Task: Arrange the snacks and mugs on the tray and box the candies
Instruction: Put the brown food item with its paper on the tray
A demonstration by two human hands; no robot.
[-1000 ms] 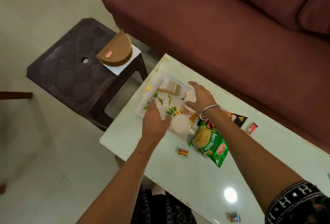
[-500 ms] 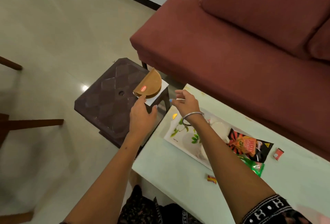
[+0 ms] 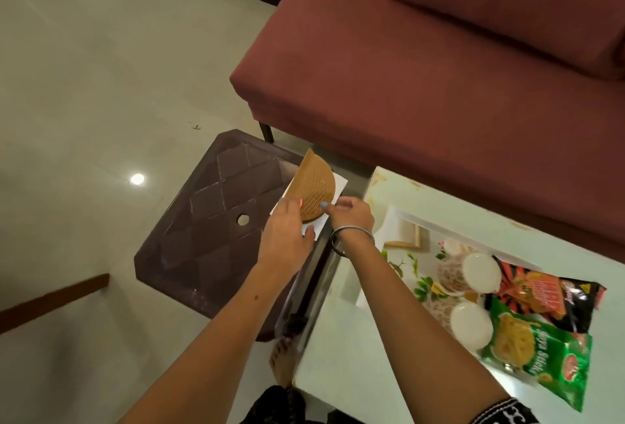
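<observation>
A brown half-round candy box (image 3: 316, 186) lies on a white square base (image 3: 340, 183) at the near corner of a dark stool (image 3: 216, 220). My left hand (image 3: 284, 230) grips the box's lower edge, thumb under the white base. My right hand (image 3: 351, 217) pinches its right edge. On the pale green table (image 3: 355, 339) a white floral tray (image 3: 399, 217) carries two white mugs (image 3: 480, 271) (image 3: 470, 323). A black-and-orange snack packet (image 3: 548, 295) and a green snack packet (image 3: 541, 356) lie on the tray's right end.
A maroon sofa (image 3: 439, 85) runs behind the table and stool. A small pale square item (image 3: 406, 234) rests in the tray's far corner. A wooden bar (image 3: 50, 295) crosses the tiled floor at the left. My bare foot (image 3: 282, 359) shows beside the table's edge.
Both hands left the tray and mugs and moved left to the stool, where they now hold the brown box. The view swung left, so the loose candies on the table are out of frame.
</observation>
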